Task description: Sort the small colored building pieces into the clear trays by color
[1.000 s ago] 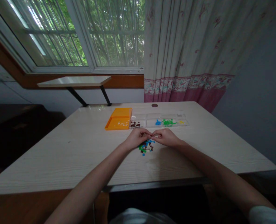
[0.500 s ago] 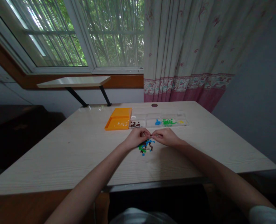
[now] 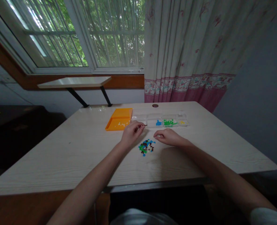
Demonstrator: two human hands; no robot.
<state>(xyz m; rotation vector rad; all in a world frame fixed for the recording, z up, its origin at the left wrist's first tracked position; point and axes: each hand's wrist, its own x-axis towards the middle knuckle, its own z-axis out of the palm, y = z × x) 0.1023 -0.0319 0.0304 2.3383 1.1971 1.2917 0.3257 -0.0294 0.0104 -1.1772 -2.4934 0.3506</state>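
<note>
No text, label, brand, number or sign can be read.

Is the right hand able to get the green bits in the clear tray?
Probably yes: the right hand is close in front of the clear tray, which looks open above the green bits, and the left hand is off to the side.

I am wearing the one camera on my head, and it is facing forward and down — my shirt [image 3: 140, 217] is edging into the bottom of its view. It is looking from close above my forearms [image 3: 93, 181], along them to my left hand [image 3: 130, 131] and right hand [image 3: 168, 137] near the middle, then across the table [image 3: 82, 156] — window [image 3: 116, 37] and curtain [image 3: 187, 47] are filling the top.
</note>
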